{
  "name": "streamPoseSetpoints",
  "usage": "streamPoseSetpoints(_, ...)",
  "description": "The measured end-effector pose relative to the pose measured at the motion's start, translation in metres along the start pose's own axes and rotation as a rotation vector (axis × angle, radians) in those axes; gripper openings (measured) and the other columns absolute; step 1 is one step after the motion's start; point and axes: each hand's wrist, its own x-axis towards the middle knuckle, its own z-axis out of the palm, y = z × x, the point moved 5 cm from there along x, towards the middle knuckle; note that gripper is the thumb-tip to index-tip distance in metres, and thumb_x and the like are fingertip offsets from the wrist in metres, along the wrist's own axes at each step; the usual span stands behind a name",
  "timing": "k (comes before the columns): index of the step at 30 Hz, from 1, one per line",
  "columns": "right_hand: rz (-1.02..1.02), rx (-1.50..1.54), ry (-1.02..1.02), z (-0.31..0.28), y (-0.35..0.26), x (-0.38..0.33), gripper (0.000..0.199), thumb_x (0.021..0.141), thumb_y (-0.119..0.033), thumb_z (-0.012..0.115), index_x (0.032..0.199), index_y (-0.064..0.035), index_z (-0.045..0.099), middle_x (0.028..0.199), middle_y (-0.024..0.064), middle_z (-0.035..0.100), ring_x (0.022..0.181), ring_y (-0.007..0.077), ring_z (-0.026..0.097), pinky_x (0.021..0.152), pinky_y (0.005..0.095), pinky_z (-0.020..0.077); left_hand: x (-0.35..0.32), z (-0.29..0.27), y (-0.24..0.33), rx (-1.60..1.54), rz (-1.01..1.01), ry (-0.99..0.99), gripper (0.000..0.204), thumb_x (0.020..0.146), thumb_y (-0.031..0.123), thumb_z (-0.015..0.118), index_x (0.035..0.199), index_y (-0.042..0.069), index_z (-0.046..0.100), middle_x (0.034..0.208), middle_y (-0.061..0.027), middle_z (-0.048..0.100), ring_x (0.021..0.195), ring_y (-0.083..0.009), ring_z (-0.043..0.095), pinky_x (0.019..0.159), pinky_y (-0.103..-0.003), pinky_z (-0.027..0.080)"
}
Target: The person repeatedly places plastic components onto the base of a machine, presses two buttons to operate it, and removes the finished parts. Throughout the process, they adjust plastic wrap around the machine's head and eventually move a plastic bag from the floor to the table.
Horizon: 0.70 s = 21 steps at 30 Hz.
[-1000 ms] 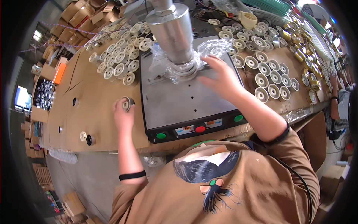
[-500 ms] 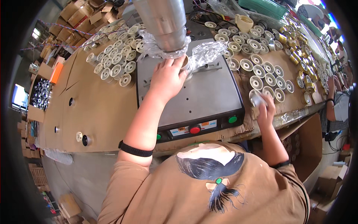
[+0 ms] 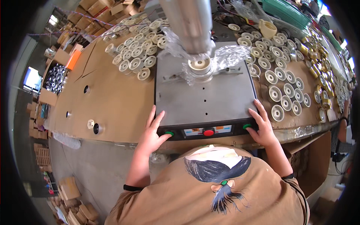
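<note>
A grey-topped press (image 3: pixel 180 105) stands before me, with its thick metal cylinder (image 3: pixel 191 22) overhead. Beneath the cylinder a cream round cup-shaped part (image 3: pixel 200 66) sits in the fixture, crumpled clear plastic film (image 3: pixel 230 56) around it. At the press's left front corner is my left hand (image 3: pixel 149 135), open, its thumb on the left green button (image 3: pixel 170 133). Over at the right front corner my right hand (image 3: pixel 264 129) is likewise open, fingers spread on the edge, its thumb at the right green button (image 3: pixel 247 126). Between them sits a red button (image 3: pixel 208 132).
Cream round parts (image 3: pixel 137 52) are massed left of the press, and more cream parts (image 3: pixel 286 103) lie on the right beside gold-coloured ones (image 3: pixel 320 75). A few small black-centred pieces (image 3: pixel 97 128) rest on the cardboard-covered table (image 3: pixel 123 101). Farther right another person's arm (image 3: pixel 342 131) shows.
My left hand has drawn back from the fixture to the left green button. My right hand has left a part among those on the right and come to the right button.
</note>
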Motion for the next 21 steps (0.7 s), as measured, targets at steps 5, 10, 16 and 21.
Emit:
streamPoseSetpoints(5, 0.099, 0.114, 0.018, 0.001, -0.008, 0.0, 0.076, 0.071, -0.015, 0.08, 0.141, -0.0039, 0.05, 0.159, 0.0269, 0.03, 0.147, 0.0462, 0.03, 0.119, 0.0511, 0.0289, 0.083, -0.042, -0.025, 0.045, -0.114, 0.037, 0.069, 0.091, 0.026, 0.072, 0.152, 0.009, 0.043, 0.167, -0.0106, 0.024, 0.151, -0.0317, 0.029, 0.122, -0.044, 0.029)
streamPoseSetpoints(10, 0.085, 0.142, 0.059, 0.006, -0.01, 0.005, 0.072, 0.072, -0.015, 0.079, 0.138, -0.0043, 0.053, 0.156, 0.0268, 0.034, 0.145, 0.046, 0.033, 0.118, 0.0515, 0.03, 0.17, -0.069, -0.098, 0.517, -0.113, 0.171, 0.06, 0.087, 0.02, 0.072, 0.142, 0.007, 0.051, 0.166, -0.0107, 0.026, 0.143, -0.0368, 0.039, 0.114, -0.043, 0.04)
streamPoseSetpoints(16, -0.054, -0.133, 0.21, -0.022, -0.019, 0.041, 0.032, 0.074, -0.013, 0.073, 0.104, -0.0036, 0.068, 0.125, 0.0146, 0.066, 0.131, 0.0417, 0.05, 0.111, 0.0538, 0.0372, 0.143, -0.035, -0.089, 0.36, -0.204, 0.226, 0.034, 0.081, 0.017, 0.077, 0.104, 0.003, 0.056, 0.139, -0.0155, 0.056, 0.116, -0.0376, 0.061, 0.092, -0.047, 0.051)
streamPoseSetpoints(21, 0.092, 0.02, 0.122, 0.005, -0.04, 0.147, 0.059, 0.079, -0.021, 0.077, 0.132, -0.0029, 0.059, 0.138, 0.0196, 0.059, 0.137, 0.0378, 0.048, 0.116, 0.0519, 0.0331, 0.092, -0.051, -0.044, 0.343, -0.24, 0.298, 0.04, 0.078, 0.024, 0.082, 0.102, 0.004, 0.057, 0.11, -0.0181, 0.067, 0.098, -0.0377, 0.067, 0.081, -0.044, 0.053)
